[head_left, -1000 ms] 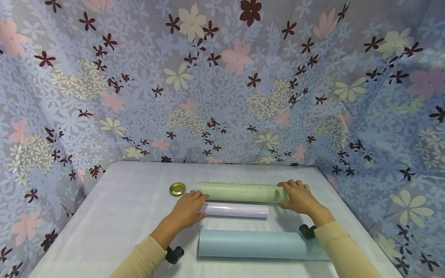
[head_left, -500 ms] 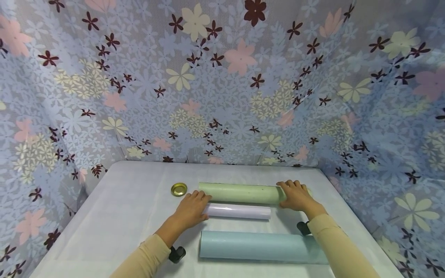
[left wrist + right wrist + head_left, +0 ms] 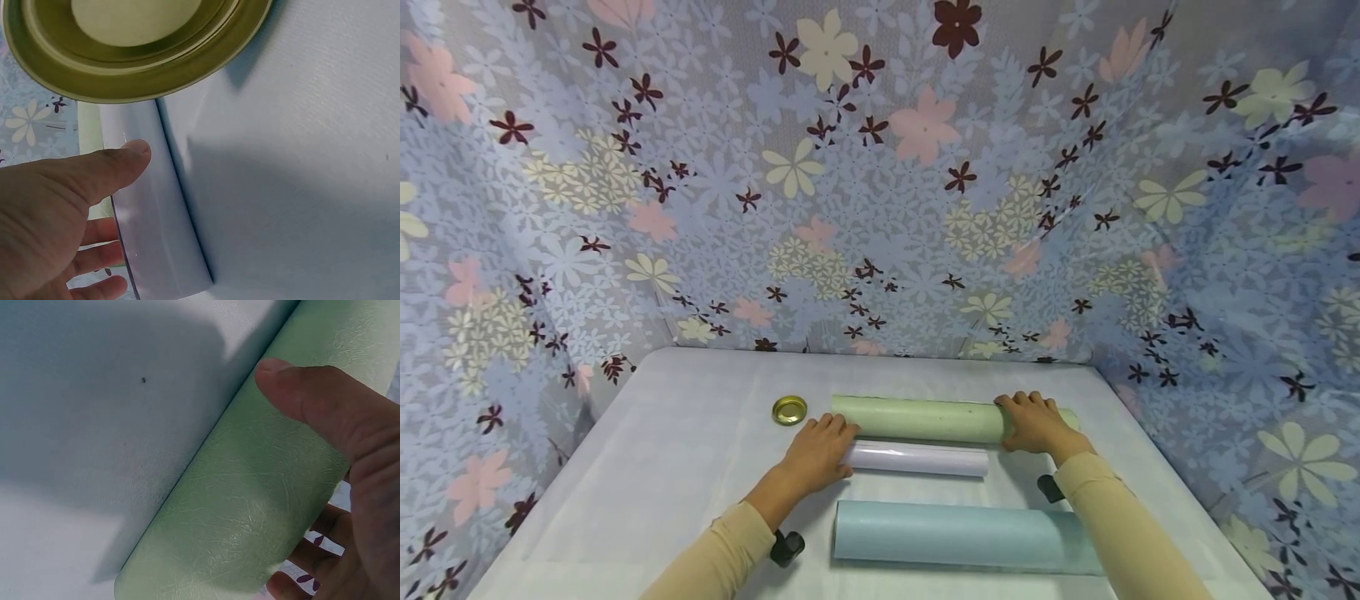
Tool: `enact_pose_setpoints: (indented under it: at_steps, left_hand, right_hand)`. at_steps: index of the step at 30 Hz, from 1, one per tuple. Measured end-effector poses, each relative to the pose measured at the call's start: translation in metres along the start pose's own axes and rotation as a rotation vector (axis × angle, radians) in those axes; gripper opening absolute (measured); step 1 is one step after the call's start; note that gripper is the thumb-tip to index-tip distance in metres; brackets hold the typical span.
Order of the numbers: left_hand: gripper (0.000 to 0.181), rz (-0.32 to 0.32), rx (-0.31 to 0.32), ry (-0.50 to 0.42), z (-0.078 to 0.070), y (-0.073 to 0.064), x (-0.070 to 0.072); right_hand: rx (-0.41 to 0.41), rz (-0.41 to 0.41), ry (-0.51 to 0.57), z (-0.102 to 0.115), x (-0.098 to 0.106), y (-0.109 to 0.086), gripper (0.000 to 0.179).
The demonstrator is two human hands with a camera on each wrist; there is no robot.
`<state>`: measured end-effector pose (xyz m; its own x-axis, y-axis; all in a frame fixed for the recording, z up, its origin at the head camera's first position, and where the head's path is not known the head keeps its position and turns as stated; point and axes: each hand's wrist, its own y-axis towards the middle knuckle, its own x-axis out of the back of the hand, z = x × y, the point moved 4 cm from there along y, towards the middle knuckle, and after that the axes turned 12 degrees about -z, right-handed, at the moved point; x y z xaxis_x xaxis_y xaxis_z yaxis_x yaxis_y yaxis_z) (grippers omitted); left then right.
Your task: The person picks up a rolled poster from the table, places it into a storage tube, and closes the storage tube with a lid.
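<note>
In the head view three rolls lie crosswise on a white-covered table. My left hand [image 3: 812, 454] grips the left end of the short, glossy white roll [image 3: 917, 458]. The left wrist view has the thumb on top of that white roll [image 3: 153, 212] and fingers round its far side. Behind it lies a longer pale green roll [image 3: 917, 418], held near its right end by my right hand [image 3: 1037, 422]. On this green roll [image 3: 212, 500], in the right wrist view, the thumb rests on the wrinkled surface and the fingers curl behind. The rolls' undersides are hidden.
A light blue roll [image 3: 962, 536] lies nearest me, partly under the right sleeve. A small gold lid [image 3: 789, 410] sits left of the green roll. One gold dish-like rim [image 3: 156, 81] fills the top of the left wrist view. Floral cloth [image 3: 880, 183] surrounds the table.
My right hand has slid a little left along the green roll, baring its right end. The left hand stays at the white roll's end. The whole head view has shifted slightly.
</note>
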<state>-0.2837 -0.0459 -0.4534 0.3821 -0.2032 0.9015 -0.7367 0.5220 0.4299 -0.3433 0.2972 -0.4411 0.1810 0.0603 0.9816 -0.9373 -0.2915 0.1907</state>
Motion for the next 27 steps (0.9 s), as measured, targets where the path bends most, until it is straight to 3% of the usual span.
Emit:
enact_pose_setpoints:
  at_steps: [13, 20, 27]
  left_hand:
    - [0.054, 0.021, -0.010, -0.016, 0.003, 0.004, -0.015]
    - [0.058, 0.065, 0.007, -0.051, 0.005, 0.008, -0.025]
    - [0.062, 0.066, 0.010, -0.046, 0.008, 0.009, -0.031]
  right_hand:
    - [-0.026, 0.055, -0.028, 0.000, -0.008, 0.012, 0.073]
    - [-0.073, 0.114, -0.011, 0.003, -0.013, 0.017, 0.073]
    - [-0.066, 0.107, -0.014, 0.007, -0.017, 0.020, 0.074]
